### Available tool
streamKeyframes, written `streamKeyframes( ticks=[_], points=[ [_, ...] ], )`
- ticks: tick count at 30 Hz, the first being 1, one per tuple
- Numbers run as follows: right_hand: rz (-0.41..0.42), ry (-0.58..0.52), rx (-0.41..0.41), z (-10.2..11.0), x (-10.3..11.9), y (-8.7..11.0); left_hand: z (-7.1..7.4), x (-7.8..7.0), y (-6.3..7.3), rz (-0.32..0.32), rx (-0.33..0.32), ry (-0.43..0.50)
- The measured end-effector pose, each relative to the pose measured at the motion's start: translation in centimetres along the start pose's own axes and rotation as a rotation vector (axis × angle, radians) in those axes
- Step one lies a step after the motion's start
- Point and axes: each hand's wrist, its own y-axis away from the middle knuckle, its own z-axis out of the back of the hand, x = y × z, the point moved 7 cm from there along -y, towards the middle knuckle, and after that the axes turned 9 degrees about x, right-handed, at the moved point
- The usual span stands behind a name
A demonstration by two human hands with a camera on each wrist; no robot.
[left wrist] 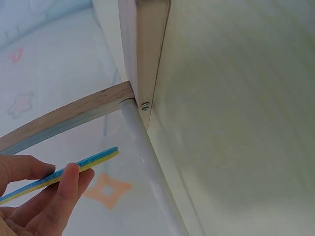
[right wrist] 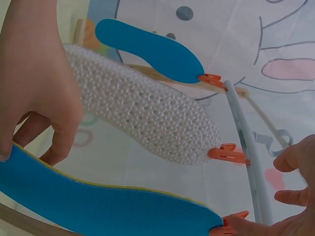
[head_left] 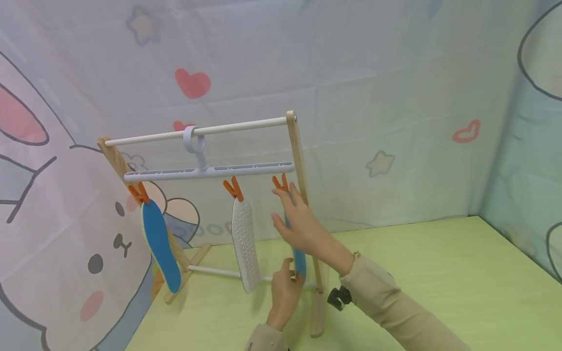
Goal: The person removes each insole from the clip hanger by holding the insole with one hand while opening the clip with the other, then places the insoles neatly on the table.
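At the right end of a pale hanger (head_left: 248, 169), a blue insole (head_left: 300, 265) with a yellow underside hangs from an orange clip (right wrist: 227, 228). Low on this insole, my left hand (head_left: 285, 292) pinches its bottom end between thumb and fingers. My right hand (head_left: 307, 226) is raised beside the insole's top, fingers spread and extended, one fingertip right at the clip in the right wrist view. A white bumpy insole (head_left: 245, 243) hangs from another clip (head_left: 234, 187) near the middle, and a second blue insole (head_left: 160, 243) hangs at the left end.
The hanger's hook loops over the top rod (head_left: 246, 126) of a wooden rack, whose right post (head_left: 300, 156) stands close by my right hand. A lower rod (head_left: 215, 271) joins the rack's feet on the yellow-green table (head_left: 417, 273). A printed cloth (head_left: 351, 97) hangs behind.
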Motion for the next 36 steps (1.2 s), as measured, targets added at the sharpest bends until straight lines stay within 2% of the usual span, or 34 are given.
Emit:
streamKeyframes(
  ticks=[19,27,36],
  points=[
    [-0.033,0.093,0.023,-0.6,-0.3,-1.4,-0.2,0.2,0.0,0.047,0.027,0.024],
    [-0.078,0.096,0.032,-1.0,-1.1,-2.0,-0.5,0.4,0.0,0.064,0.034,0.045],
    [-0.077,0.098,0.027,-1.2,-1.6,-2.1,-0.5,0.5,-0.1,0.084,0.037,0.062]
  ],
)
